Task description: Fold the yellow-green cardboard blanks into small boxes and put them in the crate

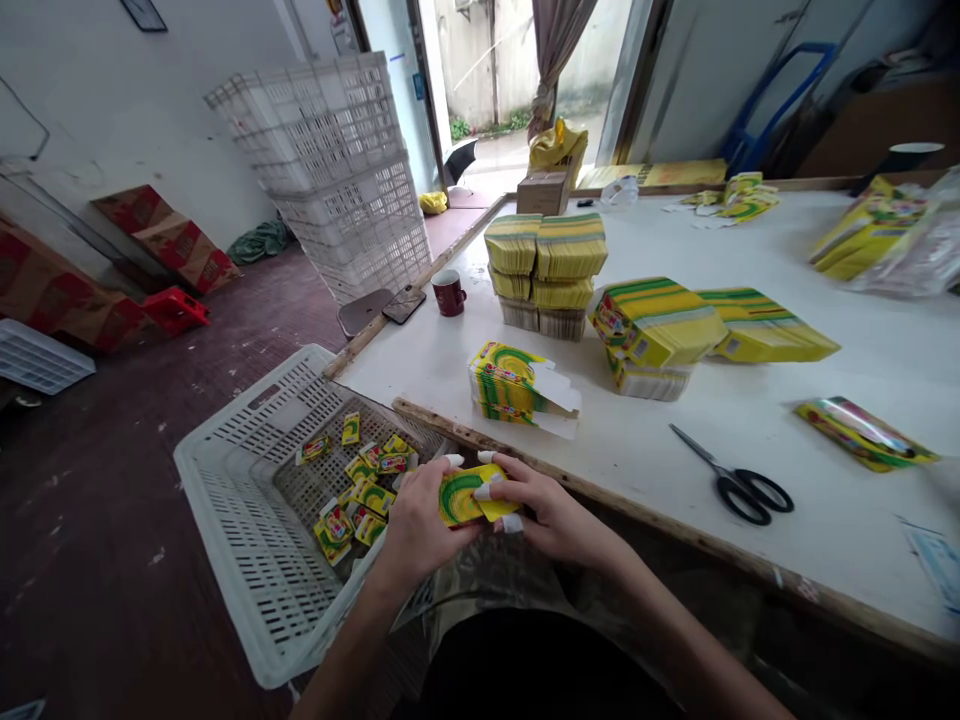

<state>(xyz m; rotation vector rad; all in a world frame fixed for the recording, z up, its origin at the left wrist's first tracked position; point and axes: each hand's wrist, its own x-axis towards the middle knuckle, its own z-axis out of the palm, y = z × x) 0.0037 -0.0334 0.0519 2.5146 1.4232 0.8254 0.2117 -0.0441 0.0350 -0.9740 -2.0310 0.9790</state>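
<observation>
Both hands pinching one small yellow-green carton (466,495) at lap level, left hand (420,530) gripping its side, right hand (547,515) on other edge (taped fingertips, probably for grip). White crate (247,520) of finished cartons sits handy left; flat carton stack (510,385) within reach on table (825,480).

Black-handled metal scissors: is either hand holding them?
No, the black-handled metal scissors lie untouched on the white table.
</observation>
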